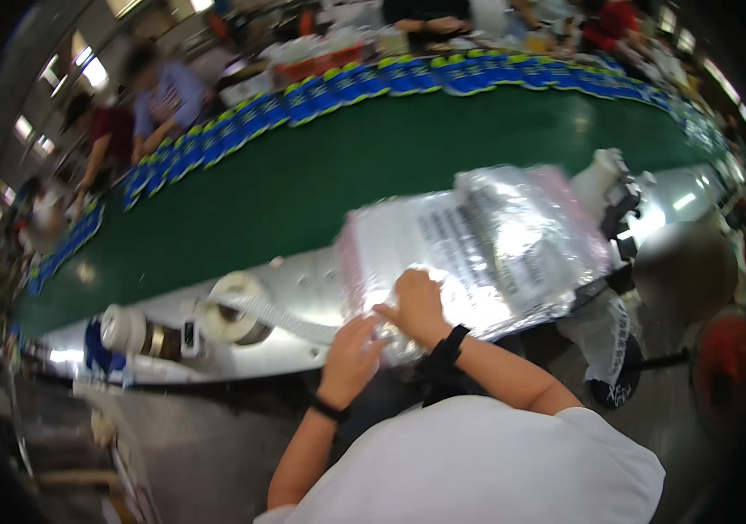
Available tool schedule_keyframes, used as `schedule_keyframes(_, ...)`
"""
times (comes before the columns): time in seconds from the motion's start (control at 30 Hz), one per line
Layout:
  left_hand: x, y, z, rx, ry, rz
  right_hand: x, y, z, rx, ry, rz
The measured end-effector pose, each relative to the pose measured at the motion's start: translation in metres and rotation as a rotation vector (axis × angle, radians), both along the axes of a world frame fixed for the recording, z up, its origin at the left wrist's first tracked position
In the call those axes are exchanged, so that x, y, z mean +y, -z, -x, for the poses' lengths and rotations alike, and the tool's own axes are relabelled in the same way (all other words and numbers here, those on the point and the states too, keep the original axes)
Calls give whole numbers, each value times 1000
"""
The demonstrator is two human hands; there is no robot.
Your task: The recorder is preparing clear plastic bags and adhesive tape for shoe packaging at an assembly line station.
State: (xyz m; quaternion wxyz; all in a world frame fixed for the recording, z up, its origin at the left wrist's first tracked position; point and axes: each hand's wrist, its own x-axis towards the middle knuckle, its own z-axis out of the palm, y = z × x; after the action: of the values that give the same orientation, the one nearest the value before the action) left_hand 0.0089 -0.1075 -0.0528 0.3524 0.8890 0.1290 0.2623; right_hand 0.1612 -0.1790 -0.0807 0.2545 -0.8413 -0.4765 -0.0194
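Observation:
A stack of clear plastic bags with printed text and pinkish edges lies on the metal ledge in front of me, overlapping the green belt. My left hand is at the stack's near left corner, its fingers bent together beside the end of a pale strip. That strip runs left to a white roll. Over the near edge of the bags, my right hand has curled fingers and its thumb pointing toward the left hand. What either hand grips is hidden by glare and blur.
Beyond the metal ledge runs a green conveyor belt, lined along its far side with blue and lime pieces. A white-capped container stands left of the roll. Co-workers sit across the belt.

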Motion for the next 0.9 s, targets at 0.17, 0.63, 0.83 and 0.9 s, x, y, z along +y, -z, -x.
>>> schedule_keyframes(0.17,-18,31,1,191,-47,-167,3,20,0,-187,26,-160)
schedule_keyframes(0.63,32,-10,-85,-212,450,1818,-36,-20,-24,649,18,-465)
schedule_keyframes(0.83,24,26,-116,229,132,1457,-51,-41,-48,671,-139,-586)
schedule_keyframes(0.9,27,19,-126,302,211,1402,-49,-45,-45,710,-212,-514)
